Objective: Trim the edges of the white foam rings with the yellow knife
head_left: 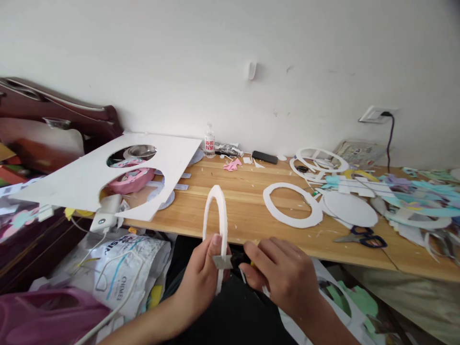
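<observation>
Because the left hand (201, 278) pinches the white foam ring (216, 225) edge-on by its lower rim, thumb pressed right where the blade (223, 261) of the utility knife (235, 260) meets the foam, the likeliest mishap is, I judge, a slip of the knife toward that thumb; the right hand (283, 275) is closed round the dark handle and pushes leftward, so a sudden give in the foam could carry the edge into the fingers. A second risk is the thin ring bending or snapping, since it stands upright over the lap with nothing under it. Both hands sit close together, almost touching, each clamped on its own thing, just this side of the wooden table (247, 206). Counting: one ring in hand; beyond the right hand, one flat foam ring (292, 204) on the table, a stack of rings (318, 162) farther back whose number I cannot tell, one white disc (350, 208), one pair of scissors (362, 237). Beyond the left hand lie one cut-out foam board (108, 172) with two holes showing and one small bottle (209, 140).
</observation>
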### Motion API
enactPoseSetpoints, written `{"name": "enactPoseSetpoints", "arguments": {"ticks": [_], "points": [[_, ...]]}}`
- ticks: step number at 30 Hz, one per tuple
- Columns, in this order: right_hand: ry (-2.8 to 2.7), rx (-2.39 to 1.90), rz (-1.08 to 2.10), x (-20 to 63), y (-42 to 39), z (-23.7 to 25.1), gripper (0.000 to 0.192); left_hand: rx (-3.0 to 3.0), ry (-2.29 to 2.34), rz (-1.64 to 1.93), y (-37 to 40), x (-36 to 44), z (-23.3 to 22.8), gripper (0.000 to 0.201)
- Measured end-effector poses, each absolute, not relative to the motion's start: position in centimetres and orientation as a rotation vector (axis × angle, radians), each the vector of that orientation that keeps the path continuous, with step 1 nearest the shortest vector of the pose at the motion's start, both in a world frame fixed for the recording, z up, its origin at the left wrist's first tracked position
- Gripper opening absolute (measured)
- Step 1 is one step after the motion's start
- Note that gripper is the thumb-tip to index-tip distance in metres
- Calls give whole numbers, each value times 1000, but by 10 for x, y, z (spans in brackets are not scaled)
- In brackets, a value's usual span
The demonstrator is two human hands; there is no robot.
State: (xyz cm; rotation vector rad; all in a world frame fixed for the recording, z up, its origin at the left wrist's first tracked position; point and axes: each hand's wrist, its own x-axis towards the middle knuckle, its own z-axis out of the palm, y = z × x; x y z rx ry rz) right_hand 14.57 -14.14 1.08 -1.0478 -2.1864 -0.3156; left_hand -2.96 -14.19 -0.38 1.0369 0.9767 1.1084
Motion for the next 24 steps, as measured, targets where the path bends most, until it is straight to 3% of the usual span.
{"name": "enactPoseSetpoints", "arguments": {"ticks": [18,24], "points": [[-2128,-1096,-349,150,-136,3,23,919,903,1075,-150,-15,-18,55],[-2155,-1076,-310,153,-135,7,24,1045,892,1097,-155,-25,-28,42]]}}
